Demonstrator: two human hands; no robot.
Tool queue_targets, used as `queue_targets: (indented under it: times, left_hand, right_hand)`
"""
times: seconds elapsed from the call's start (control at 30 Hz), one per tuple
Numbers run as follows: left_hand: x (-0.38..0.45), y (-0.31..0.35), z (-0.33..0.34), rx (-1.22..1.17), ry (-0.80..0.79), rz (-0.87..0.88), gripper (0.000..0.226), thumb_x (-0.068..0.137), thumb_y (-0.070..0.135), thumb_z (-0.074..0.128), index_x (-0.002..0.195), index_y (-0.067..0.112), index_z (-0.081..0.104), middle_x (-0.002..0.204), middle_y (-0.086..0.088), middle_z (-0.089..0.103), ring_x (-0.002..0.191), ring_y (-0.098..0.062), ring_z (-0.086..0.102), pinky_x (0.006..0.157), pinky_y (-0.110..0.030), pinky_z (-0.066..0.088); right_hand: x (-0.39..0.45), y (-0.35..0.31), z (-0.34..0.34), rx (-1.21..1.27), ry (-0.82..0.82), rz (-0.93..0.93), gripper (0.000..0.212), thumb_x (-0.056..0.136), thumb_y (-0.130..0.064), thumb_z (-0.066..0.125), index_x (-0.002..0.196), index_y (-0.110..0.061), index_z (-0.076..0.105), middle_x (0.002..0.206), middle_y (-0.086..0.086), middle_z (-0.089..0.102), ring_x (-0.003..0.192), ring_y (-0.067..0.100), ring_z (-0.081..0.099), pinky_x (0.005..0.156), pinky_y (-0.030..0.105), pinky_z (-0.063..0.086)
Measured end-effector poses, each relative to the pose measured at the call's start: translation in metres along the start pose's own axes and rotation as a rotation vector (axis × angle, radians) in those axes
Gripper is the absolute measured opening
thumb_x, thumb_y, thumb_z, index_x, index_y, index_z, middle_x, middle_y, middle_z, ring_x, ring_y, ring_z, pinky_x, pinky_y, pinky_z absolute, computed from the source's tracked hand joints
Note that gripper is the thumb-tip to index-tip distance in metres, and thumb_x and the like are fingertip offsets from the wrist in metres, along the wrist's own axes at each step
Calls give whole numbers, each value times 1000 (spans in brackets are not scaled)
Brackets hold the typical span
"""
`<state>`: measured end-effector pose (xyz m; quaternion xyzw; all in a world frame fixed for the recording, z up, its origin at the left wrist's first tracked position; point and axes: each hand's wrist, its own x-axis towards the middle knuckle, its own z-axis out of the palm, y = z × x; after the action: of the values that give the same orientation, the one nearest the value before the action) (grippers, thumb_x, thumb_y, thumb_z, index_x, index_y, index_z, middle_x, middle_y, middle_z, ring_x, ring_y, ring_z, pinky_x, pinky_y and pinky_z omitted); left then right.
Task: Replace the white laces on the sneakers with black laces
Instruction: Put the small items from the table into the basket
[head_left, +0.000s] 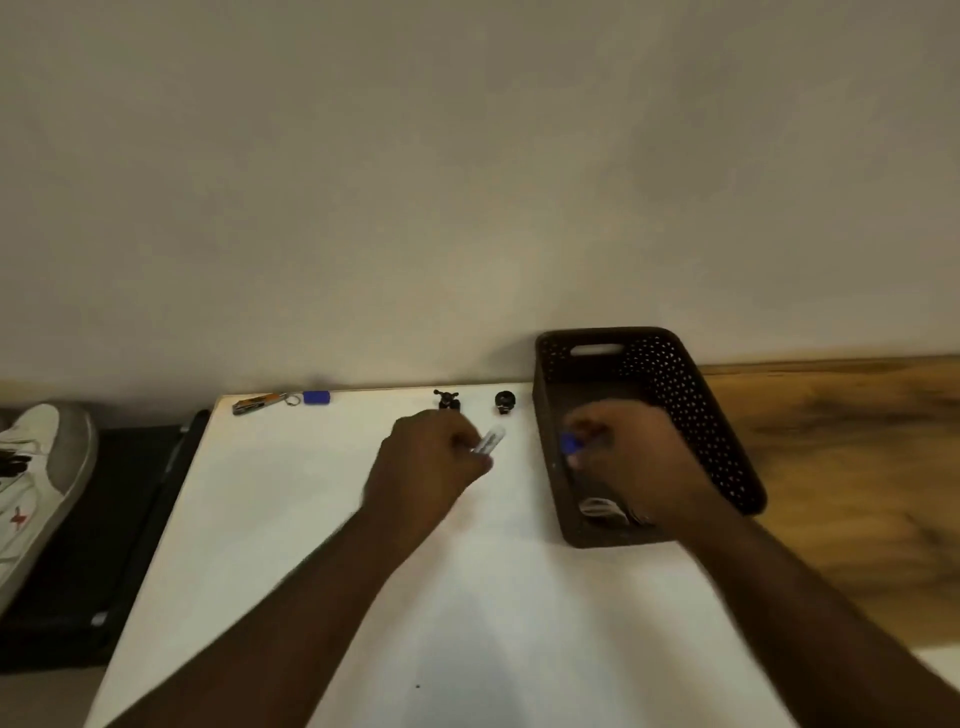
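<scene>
Your left hand (431, 462) pinches a pale tube (491, 440) | right hand (618, 457) grips a blue piece (570, 445) over the basket (727, 467) | step: clearing clutter, apparently | next: fetch the sneaker (36, 483), laces untouched.

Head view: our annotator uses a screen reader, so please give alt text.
The person's left hand holds a small pale object over a white board, while the right hand holds a small blue item inside a dark perforated basket. A white sneaker lies far left.
</scene>
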<state>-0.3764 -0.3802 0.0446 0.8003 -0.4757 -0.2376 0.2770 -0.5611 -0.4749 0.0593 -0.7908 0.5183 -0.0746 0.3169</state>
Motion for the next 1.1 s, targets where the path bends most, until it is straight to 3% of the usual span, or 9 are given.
queue_targets:
  times: [0.1, 0.2, 0.37, 0.47, 0.6, 0.73, 0.9, 0.97, 1.1]
  left_hand:
    - [25, 66, 30, 132, -97, 160, 11, 77, 24, 75, 87, 22, 70, 91, 1, 69, 85, -19, 64, 74, -30, 52]
    - [52, 110, 70, 391, -218, 218, 19, 86, 11, 64, 105, 16, 65, 109, -9, 64, 99, -29, 64, 80, -36, 51]
    - [69, 119, 114, 680, -337, 209, 32, 90, 12, 60, 122, 11, 57, 123, -11, 59, 113, -31, 59, 87, -39, 49]
    - [72, 115, 126, 802, -338, 229, 31, 87, 10, 62, 118, 13, 60, 121, -8, 61, 112, -29, 60, 84, -39, 48]
    - [76, 113, 133, 906, -340, 294, 26, 89, 17, 60, 115, 18, 58, 119, -5, 63, 111, -26, 60, 100, -43, 35]
    - [71, 114, 121, 827, -251, 340, 19, 88, 18, 60, 107, 21, 59, 110, -3, 66, 105, -24, 61, 103, -40, 29]
    - [34, 55, 48, 299, 174, 433, 13, 88, 18, 61, 91, 21, 73, 89, 1, 71, 86, -23, 65, 83, -37, 47]
    - [23, 1, 15, 175, 278, 320, 9, 85, 14, 68, 90, 15, 75, 90, -3, 73, 86, -27, 67, 80, -40, 51]
    - [33, -94, -43, 290, 266, -16, 17, 90, 13, 62, 103, 14, 73, 107, -5, 69, 102, -28, 62, 87, -39, 47]
  right_hand:
    - [13, 45, -37, -206, 32, 109, 31, 79, -9, 73, 109, -19, 69, 107, 3, 68, 96, 18, 61, 83, 27, 50]
    - [23, 72, -37, -318, -56, 127, 23, 83, -10, 68, 104, -19, 69, 109, 4, 67, 100, 22, 62, 81, 27, 47]
    - [34, 89, -16, -378, -108, 57, 19, 88, -17, 57, 104, -20, 66, 111, 9, 63, 98, 28, 62, 85, 39, 52]
    - [39, 91, -10, -409, -130, 72, 22, 89, -16, 59, 111, -16, 63, 116, 11, 60, 103, 29, 60, 87, 41, 52]
    - [43, 92, -7, -426, -155, 80, 25, 90, -18, 60, 115, -14, 62, 120, 12, 59, 107, 29, 59, 89, 40, 51]
    - [39, 88, -11, -299, -55, 69, 22, 88, -15, 61, 108, -18, 66, 115, 7, 62, 102, 24, 61, 90, 39, 52]
    - [33, 44, -13, -80, 110, -66, 11, 84, -13, 67, 92, -18, 72, 92, -3, 67, 85, 12, 63, 77, 24, 50]
    - [34, 7, -1, -11, 110, -174, 8, 85, -14, 68, 91, -14, 74, 91, -3, 68, 80, 11, 62, 75, 22, 49]
    - [51, -66, 53, 54, 49, -335, 9, 81, -14, 71, 89, -9, 74, 91, 4, 71, 86, 17, 64, 78, 28, 50]
